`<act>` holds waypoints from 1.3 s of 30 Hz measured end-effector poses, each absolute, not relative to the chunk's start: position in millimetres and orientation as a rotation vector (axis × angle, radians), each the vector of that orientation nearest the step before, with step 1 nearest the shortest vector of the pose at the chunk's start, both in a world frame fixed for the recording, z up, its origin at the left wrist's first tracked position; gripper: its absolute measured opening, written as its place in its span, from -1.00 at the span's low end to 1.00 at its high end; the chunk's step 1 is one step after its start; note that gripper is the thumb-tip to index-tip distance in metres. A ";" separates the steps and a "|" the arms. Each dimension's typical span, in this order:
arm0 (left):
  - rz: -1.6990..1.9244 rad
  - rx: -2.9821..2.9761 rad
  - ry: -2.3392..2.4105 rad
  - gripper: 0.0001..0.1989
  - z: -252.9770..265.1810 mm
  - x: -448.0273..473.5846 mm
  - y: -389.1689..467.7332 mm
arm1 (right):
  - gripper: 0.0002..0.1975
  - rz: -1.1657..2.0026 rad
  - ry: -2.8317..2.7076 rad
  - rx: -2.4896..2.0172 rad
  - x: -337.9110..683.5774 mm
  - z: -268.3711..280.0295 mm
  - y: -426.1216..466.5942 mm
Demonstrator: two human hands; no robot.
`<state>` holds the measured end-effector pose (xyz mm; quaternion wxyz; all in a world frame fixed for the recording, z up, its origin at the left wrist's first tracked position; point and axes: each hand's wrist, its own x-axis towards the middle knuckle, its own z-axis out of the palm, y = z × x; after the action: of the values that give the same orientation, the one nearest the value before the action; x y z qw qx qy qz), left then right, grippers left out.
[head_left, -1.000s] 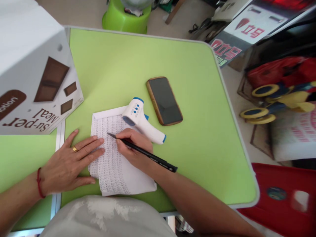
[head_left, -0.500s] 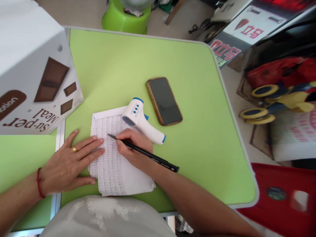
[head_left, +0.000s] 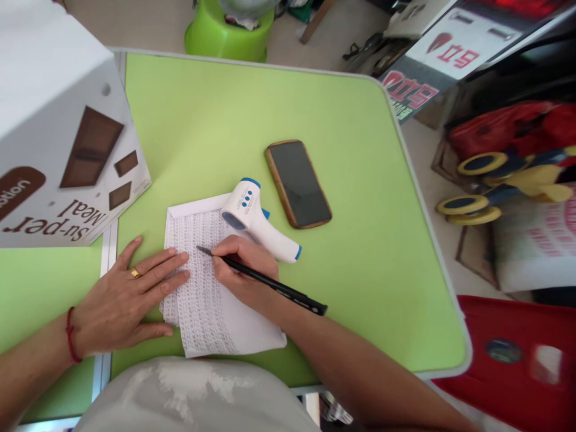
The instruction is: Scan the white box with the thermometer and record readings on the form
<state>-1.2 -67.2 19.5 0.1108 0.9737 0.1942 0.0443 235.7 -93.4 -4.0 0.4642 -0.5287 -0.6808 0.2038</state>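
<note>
Sheets of paper [head_left: 204, 318] covered with rows of small handwriting lie on the green table. My left hand [head_left: 135, 294] rests flat with fingers spread, its fingertips on the paper's left edge. In my right hand [head_left: 247, 264] is a black pen [head_left: 274, 283], pinched near its tip, which points at the written columns. Whether the tip touches the paper I cannot tell. A white and blue infrared thermometer [head_left: 261, 225] lies across the paper's upper right corner, just beyond my right hand. To its right is a phone [head_left: 300, 185] in a brown-edged case, screen dark.
A large white box [head_left: 40, 138] stands at the left of the green table [head_left: 360, 240]. Behind the table is a bright green stool [head_left: 229, 36]. A red plastic seat [head_left: 517, 360] is at the lower right, with yellow and blue handles [head_left: 481, 162] above it.
The lower part of the paper has shifted slightly to the right. Both hands and the pen are almost where they were.
</note>
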 end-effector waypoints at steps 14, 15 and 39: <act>0.148 2.876 0.555 -0.37 19.5 -1.2 -66.3 | -0.83 0.449 -1.638 -1.334 233.7 -3.0 -93.1; 0.147 2.868 0.560 -0.37 19.5 -1.4 -66.4 | -0.83 0.456 -1.625 -1.341 233.9 -2.5 -93.2; 0.143 2.819 0.567 -0.38 19.0 -1.8 -67.8 | -0.85 0.491 -1.568 -1.337 235.0 -0.6 -93.4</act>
<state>-1.8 -67.8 19.0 0.1310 0.9707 0.1952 0.0493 235.0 -93.4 -0.6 0.4897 -0.5502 -0.6455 0.2021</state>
